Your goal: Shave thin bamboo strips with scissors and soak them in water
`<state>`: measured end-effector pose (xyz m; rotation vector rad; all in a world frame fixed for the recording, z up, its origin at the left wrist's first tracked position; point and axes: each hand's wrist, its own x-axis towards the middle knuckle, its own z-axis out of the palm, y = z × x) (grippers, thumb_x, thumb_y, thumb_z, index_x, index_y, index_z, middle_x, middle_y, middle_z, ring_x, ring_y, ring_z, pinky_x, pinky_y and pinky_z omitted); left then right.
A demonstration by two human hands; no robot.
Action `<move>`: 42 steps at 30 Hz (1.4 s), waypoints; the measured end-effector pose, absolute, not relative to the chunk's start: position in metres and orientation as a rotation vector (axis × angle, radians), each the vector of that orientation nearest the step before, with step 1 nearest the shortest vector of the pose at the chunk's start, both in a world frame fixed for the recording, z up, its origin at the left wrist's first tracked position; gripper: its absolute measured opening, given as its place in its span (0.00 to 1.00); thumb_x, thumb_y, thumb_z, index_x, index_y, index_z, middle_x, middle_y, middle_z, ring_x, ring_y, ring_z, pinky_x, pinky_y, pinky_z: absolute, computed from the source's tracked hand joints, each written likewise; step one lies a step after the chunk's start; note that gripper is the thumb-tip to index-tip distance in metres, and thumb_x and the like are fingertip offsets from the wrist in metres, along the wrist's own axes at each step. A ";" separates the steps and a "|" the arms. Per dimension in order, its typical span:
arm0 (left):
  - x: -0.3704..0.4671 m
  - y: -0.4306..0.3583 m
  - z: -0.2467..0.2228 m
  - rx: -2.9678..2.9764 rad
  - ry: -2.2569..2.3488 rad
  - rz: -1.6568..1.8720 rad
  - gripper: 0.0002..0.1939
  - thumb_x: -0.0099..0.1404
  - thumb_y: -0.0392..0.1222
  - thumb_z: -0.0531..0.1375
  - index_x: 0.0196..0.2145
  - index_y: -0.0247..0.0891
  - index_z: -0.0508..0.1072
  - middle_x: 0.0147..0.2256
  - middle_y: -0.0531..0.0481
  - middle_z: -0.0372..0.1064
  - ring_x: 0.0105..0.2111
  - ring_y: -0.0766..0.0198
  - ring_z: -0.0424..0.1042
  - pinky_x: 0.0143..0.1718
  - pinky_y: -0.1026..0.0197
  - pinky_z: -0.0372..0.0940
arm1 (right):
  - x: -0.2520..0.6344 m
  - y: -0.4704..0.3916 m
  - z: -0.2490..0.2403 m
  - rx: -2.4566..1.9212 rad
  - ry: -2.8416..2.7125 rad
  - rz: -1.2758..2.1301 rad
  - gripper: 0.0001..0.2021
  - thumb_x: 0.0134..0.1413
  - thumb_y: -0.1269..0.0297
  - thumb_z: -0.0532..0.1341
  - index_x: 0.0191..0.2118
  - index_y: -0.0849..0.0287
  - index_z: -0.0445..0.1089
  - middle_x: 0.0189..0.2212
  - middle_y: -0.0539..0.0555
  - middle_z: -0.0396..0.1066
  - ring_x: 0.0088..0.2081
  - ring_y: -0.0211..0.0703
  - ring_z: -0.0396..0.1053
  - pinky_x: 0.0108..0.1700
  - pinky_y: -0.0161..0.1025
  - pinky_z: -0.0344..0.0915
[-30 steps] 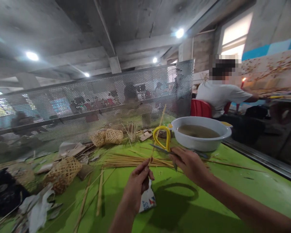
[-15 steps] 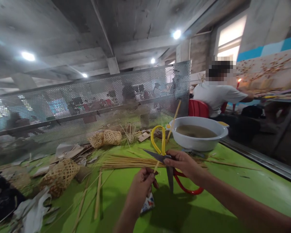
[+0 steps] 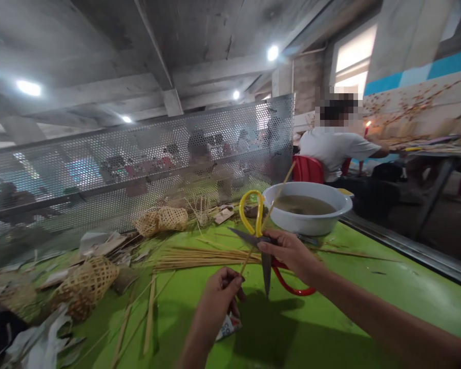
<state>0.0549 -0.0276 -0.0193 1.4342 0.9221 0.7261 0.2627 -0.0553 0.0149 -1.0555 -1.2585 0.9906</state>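
My right hand (image 3: 286,249) is closed on a pair of scissors (image 3: 266,266), gripped near the pivot. The blades are spread wide, one pointing left and one down; one handle loop is yellow, the other red. A thin bamboo strip (image 3: 280,190) runs slantwise past the scissors, from above the basin down to my left hand (image 3: 225,289). The fingers of my left hand pinch its lower end. Just beneath my left hand lies a small printed packet (image 3: 229,327). Behind both hands, a bundle of bamboo strips (image 3: 200,258) lies flat on the green table (image 3: 330,328).
A white basin (image 3: 309,221) of cloudy water stands at the back right. Woven bamboo baskets (image 3: 86,287), scraps and a torn white plastic bag (image 3: 42,333) cover the left side. A perforated metal screen (image 3: 138,179) borders the table's back. A person (image 3: 332,146) sits beyond it at right.
The strip slants more to the right at its upper end, and my left hand has moved slightly down and left. The whole view has shifted a little. Both hands keep their hold.
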 end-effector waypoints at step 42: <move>0.051 -0.031 -0.006 0.843 0.566 0.979 0.14 0.53 0.39 0.68 0.38 0.34 0.74 0.21 0.57 0.62 0.13 0.81 0.42 0.14 0.72 0.38 | 0.240 -0.076 -0.004 -1.183 -2.046 -0.295 0.11 0.68 0.66 0.50 0.44 0.59 0.69 0.36 0.58 0.75 0.34 0.43 0.73 0.36 0.37 0.67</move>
